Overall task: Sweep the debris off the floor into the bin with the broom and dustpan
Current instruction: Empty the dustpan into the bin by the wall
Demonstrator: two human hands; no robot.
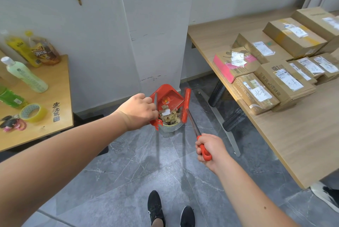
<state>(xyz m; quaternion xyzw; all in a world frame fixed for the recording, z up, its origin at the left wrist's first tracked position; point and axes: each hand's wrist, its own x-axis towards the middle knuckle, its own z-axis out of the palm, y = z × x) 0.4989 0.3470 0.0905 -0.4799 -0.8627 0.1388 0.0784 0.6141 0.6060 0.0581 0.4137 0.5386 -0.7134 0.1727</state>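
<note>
My left hand (138, 111) grips the metal handle of a red dustpan (169, 97), which is tilted over a small bin (169, 127) standing on the grey floor by the wall. Brown and white debris (168, 114) lies at the dustpan's lip and in the bin's mouth. My right hand (210, 150) is closed on the red grip of the broom (190, 118). Its metal shaft runs up to the red head, which stands just right of the dustpan, over the bin's rim.
A wooden table (45, 116) at the left holds bottles, snack bags and a tape roll (33, 112). A long wooden table (293, 135) at the right carries several cardboard parcels. My feet (170, 210) stand on the grey tiled floor. Another person's shoe (328, 197) shows at far right.
</note>
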